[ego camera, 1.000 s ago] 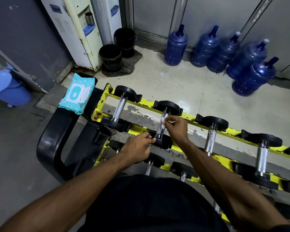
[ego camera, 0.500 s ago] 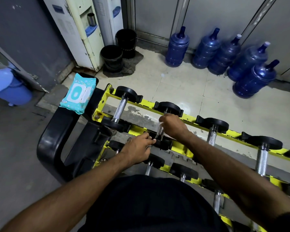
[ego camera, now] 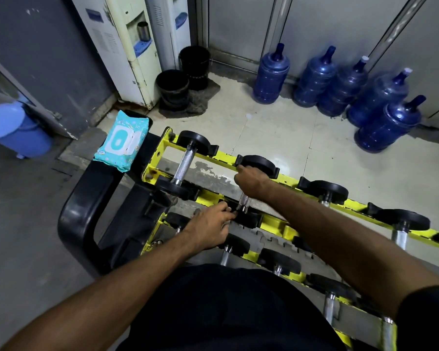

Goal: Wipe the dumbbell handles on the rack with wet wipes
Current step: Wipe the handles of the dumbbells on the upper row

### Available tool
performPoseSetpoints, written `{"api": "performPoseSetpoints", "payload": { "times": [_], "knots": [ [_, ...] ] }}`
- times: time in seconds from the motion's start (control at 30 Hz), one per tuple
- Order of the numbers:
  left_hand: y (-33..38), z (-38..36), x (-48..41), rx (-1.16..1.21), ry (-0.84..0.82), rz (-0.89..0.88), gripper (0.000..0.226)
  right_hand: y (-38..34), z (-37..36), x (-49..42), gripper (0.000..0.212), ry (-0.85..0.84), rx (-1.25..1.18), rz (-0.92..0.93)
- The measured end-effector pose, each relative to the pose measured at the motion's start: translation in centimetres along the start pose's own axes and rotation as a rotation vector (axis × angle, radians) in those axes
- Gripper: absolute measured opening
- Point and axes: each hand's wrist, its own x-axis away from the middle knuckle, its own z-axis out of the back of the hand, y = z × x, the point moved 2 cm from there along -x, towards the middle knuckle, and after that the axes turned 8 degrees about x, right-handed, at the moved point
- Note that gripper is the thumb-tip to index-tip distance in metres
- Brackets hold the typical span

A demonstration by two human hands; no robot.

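At the top tier of the yellow steel rack (ego camera: 288, 177), head view: the second dumbbell (ego camera: 260, 164) from the left end, with black round heads and a knurled steel handle (ego camera: 243, 200), lies across the two top rails, one head at each rail.
Right hand (ego camera: 251, 181): curled over the upper part of the knurled steel handle, knuckles just beside the far head. A short bare stretch of the handle shows below it. Whether a wipe lies under the fingers cannot be told.
Left hand (ego camera: 208, 230): reaches in from the lower left, fingers bent onto the near head of the second dumbbell, gripping it at its left edge.
Teal soft pack of wet wipes (ego camera: 121, 141): has a white flip lid and lies flat on top of the black moulded end frame (ego camera: 86, 211) just left of the rack, well apart from both hands.
First dumbbell (ego camera: 184, 164): rests left of the hands, its handle bare.
Third dumbbell (ego camera: 325, 192): rests to the right on the same tier, with another beyond it.
Lower-tier dumbbells (ego camera: 235, 247): sit in a row beneath, close to the person's dark shirt.
Blue water jugs (ego camera: 270, 77): five stand along the far wall.
Black buckets (ego camera: 173, 89): two stand beside the white water dispensers (ego camera: 129, 46).
Blue lidded bin (ego camera: 15, 127): stands at the far left.
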Motion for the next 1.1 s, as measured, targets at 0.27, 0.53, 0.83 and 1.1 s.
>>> {"api": "performPoseSetpoints", "payload": {
  "times": [0.27,0.53,0.83,1.1],
  "knots": [
    [-0.4,0.0,0.3,-0.019,-0.006,-0.028,0.031,-2.4,-0.2,-1.6,0.021,-0.178,0.037,0.173],
    [-0.3,0.0,0.4,0.069,0.016,-0.047,0.045,-1.6,-3.3,3.6,0.017,0.17,-0.232,0.184],
    [-0.4,0.4,0.0,0.042,0.032,-0.057,0.044,-1.3,-8.5,5.4,0.007,0.416,-1.001,-0.495],
    [-0.4,0.3,0.0,0.028,0.024,-0.045,0.044,-0.3,-8.8,4.3,0.009,0.414,-1.774,-0.964]
  ]
}}
